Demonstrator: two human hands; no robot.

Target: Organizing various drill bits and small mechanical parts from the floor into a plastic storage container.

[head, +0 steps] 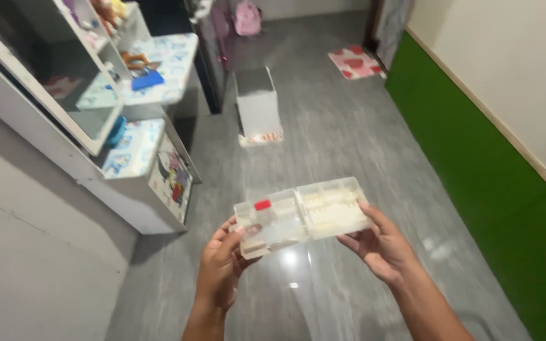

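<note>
A clear plastic compartment box (303, 215) lies flat between both hands, above the grey floor. It holds small pale pieces in its right half and one small red piece (262, 204) near its left end. My left hand (222, 264) grips the box's left end, thumb on top. The right end rests in my right hand (379, 243), whose fingers curl under it.
A white shelf unit (83, 107) with toys and patterned cloths stands at the left. A white box (257, 104) sits on the floor ahead. A red and white mat (355, 62) lies far back. A green wall panel (488, 183) runs along the right.
</note>
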